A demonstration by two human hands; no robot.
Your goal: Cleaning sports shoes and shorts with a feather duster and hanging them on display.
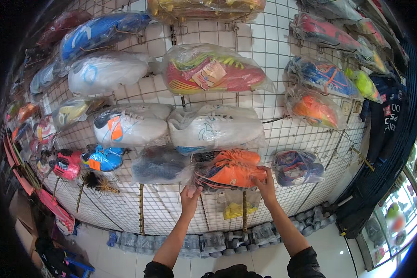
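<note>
A pair of orange sports shoes (234,167) in clear plastic sits on the wire grid wall, straight ahead of me and low. My right hand (265,186) is closed around its right end. At the lower left corner of the wrapping, my left hand (190,198) is closed on the plastic edge, fingers partly hidden. Dark shoes in plastic (160,166) hang just left of the orange pair, and a purple-blue pair (299,167) hangs to its right. Directly above are white shoes with teal marks (217,126). A yellow item in a clear bag (238,209) hangs below.
The wire grid (264,109) carries several more wrapped shoes, including a red-and-yellow one (213,74). Metal hooks (141,208) stick out from it below. Wrapped dumbbells (213,242) line the floor along the wall. Dark clothing (382,120) hangs at the right. Cardboard (25,222) stands at the left.
</note>
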